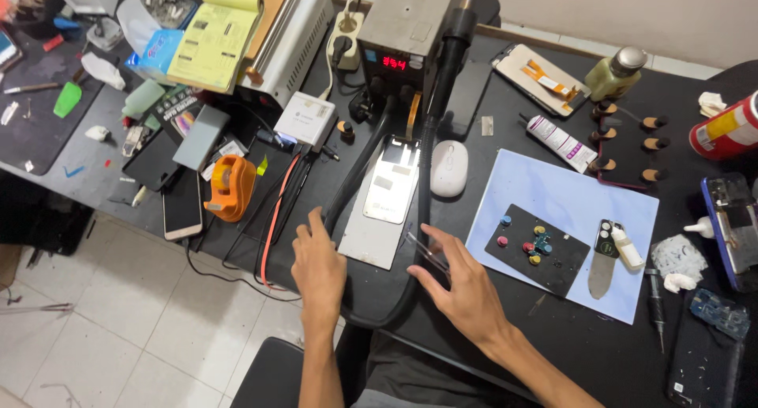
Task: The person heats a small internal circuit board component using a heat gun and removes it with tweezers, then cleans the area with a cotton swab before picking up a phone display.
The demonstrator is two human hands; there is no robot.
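My left hand (318, 267) lies flat on the black desk, fingers apart, its tips at the lower left corner of a grey metal plate (369, 242). A white phone back (392, 187) rests on that plate. My right hand (466, 290) hovers just right of the plate and pinches a thin clear strip (425, 252) between thumb and fingers. A thick black hose (424, 179) runs between both hands, up to a grey rework station (407, 25) with a red display.
A white mouse (448, 168) sits beyond the plate. A pale blue mat (568, 211) on the right holds a black pad with coloured dots and a small bottle. An orange tape dispenser (230, 187) and phones lie on the left. The desk edge runs near my body.
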